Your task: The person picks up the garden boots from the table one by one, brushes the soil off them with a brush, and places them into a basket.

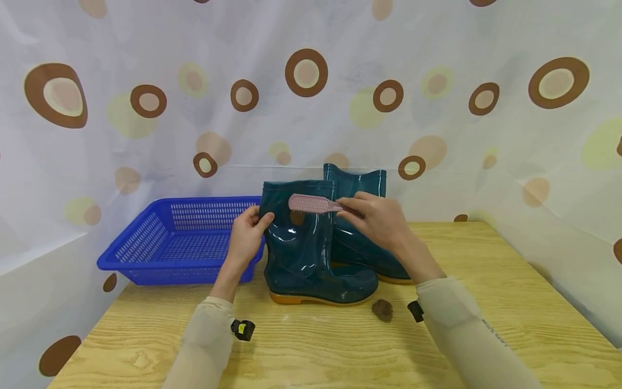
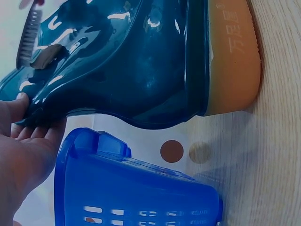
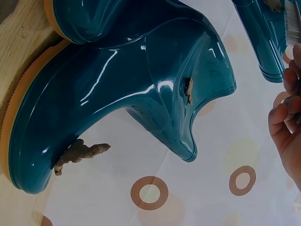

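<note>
A dark green rubber boot (image 1: pixel 298 256) with an orange sole stands on the table, toe to the right. My left hand (image 1: pixel 245 237) grips the back of its shaft near the top, thumb on the near side. In my right hand (image 1: pixel 376 219) is the handle of a pink scrub brush (image 1: pixel 313 203), its bristles toward the shaft. A brown mud-like patch (image 2: pixel 47 56) sticks to the shaft beside the bristles. Behind stands a second green boot (image 1: pixel 359 186), partly hidden by the first boot and my right hand. It bears brown clumps (image 3: pixel 80 153) on the foot and shaft.
A blue plastic basket (image 1: pixel 170 265) stands left of the boots, close to my left hand. One brown lump (image 1: pixel 382 310) lies on the wooden table (image 1: pixel 330 351) before the front boot's toe. Behind hangs a white sheet (image 1: pixel 272 129) with brown circles.
</note>
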The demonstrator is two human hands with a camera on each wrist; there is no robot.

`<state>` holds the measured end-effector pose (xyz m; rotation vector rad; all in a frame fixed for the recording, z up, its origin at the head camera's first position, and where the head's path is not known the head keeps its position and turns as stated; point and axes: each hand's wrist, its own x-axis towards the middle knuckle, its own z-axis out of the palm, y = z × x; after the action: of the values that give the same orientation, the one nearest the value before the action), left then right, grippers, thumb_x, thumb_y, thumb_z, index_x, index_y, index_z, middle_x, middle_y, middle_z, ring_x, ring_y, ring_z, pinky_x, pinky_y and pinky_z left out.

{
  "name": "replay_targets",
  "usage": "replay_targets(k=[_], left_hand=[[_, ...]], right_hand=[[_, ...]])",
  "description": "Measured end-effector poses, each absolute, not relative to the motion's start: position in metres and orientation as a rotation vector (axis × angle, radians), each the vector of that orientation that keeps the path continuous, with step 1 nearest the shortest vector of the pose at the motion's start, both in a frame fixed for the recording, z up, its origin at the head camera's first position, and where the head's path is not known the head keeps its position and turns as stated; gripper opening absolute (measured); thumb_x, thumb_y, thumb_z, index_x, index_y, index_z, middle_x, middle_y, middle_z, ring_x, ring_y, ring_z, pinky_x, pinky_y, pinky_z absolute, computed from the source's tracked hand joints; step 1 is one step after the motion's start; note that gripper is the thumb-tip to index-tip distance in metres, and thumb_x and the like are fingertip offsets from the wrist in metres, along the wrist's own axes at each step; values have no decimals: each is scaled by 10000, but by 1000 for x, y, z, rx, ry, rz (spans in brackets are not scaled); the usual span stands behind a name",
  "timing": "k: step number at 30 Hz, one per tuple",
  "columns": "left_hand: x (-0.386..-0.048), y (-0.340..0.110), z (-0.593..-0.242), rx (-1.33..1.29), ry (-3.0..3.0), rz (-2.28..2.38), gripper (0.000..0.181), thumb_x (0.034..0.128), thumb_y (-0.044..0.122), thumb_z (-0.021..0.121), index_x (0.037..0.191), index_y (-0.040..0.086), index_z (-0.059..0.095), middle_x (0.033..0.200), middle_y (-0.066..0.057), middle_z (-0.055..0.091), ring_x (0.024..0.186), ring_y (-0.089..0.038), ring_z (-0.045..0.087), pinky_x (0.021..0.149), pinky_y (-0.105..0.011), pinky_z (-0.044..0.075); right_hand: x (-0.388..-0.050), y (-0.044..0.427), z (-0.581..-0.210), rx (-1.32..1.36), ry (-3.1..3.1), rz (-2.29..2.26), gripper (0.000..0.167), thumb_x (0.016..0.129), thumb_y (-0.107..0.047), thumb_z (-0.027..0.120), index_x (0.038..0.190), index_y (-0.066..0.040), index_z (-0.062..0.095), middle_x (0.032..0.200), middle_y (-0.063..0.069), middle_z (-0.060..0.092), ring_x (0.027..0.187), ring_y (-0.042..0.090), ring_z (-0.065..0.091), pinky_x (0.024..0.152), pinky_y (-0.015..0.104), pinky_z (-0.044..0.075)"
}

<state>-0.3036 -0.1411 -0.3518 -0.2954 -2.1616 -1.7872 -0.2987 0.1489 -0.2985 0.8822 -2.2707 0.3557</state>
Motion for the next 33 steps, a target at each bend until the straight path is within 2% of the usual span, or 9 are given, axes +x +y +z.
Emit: replay_targets(k=[12,24,33], left_hand=[[-305,-141,-353,-309,-2161,-1785,313,1008,244,582,1184,-12,620,1121,-225,699,961,-209,676,979,-377,541],[-303,-141,-353,-313,-2162,-1779,311,1009,245,584,1194,-2,622,1128,-217,701,961,-210,675,985,-407,537],[-303,-140,-352,-311,-2153,-1771,314,1004,243,593,1182,-14,625,1120,-230,701,984,-244,673,992,-411,529]], right_hand=[[-297,150,-304,898,-2301,374,275,921,-299,710,1138,-135,752,815,10,645,613,105,511,554,242,441],[-296,154,-313,916,-2295,396,273,910,-303,721,1129,-145,758,968,36,730,712,151,668,648,308,574],[-292,157,-320,918,-2330,346,275,914,-311,714,1140,-160,755,830,7,661,598,89,512,546,236,460]])
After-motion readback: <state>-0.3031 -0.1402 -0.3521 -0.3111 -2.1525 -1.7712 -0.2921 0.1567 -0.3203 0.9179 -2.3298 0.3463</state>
